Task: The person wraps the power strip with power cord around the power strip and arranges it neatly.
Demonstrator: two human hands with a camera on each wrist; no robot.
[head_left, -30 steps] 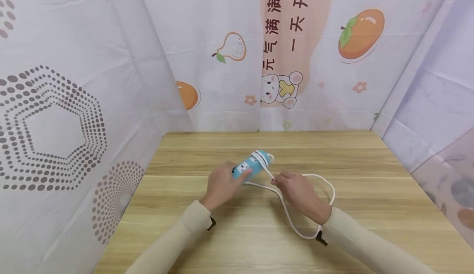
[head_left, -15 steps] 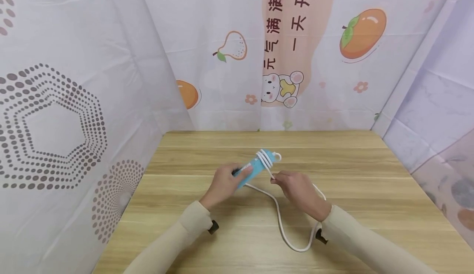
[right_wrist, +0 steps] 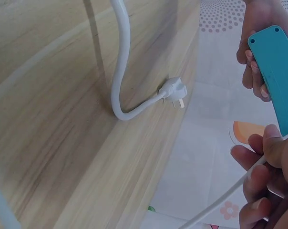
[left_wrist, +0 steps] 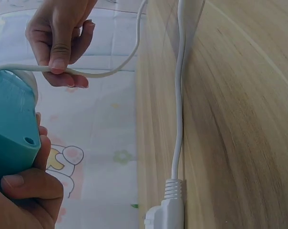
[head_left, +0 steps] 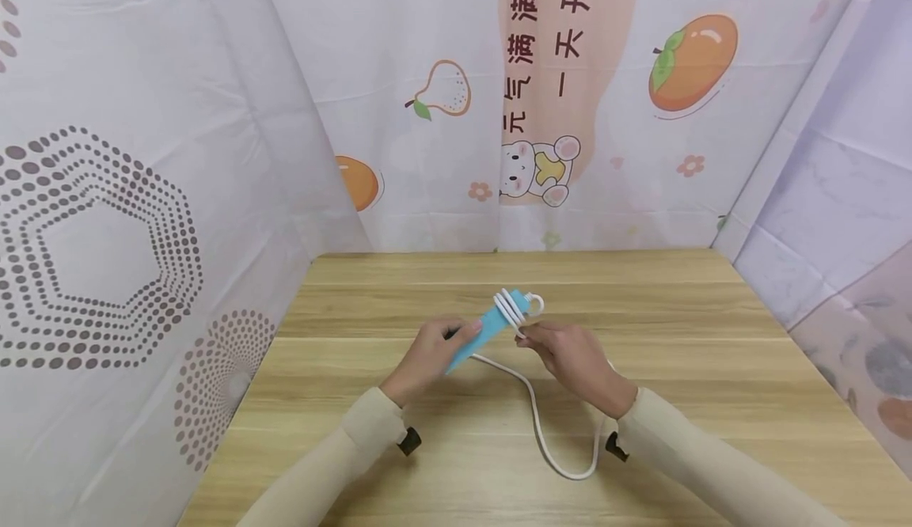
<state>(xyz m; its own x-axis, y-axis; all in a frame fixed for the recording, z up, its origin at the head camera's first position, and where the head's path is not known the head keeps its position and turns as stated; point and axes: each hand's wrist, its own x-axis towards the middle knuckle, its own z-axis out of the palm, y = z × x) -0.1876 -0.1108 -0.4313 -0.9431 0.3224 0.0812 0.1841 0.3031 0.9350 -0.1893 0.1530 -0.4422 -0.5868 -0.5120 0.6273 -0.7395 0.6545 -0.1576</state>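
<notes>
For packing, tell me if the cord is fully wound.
Only partly: the cord circles the strip, but a loose length runs to the plug.

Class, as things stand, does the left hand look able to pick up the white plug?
Probably not without freeing itself first: the left hand grips the blue power strip. Nothing seems to cover the white plug on the tabletop, though.

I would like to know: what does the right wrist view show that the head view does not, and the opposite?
Only the right wrist view: the white plug with its pins, and two small holes at one end of the blue power strip.

Only the head view: turns of the white cord around that strip, and the writing on the curtain.

Both: the left hand grips the strip, the right hand pinches the cord, above a wooden table.
</notes>
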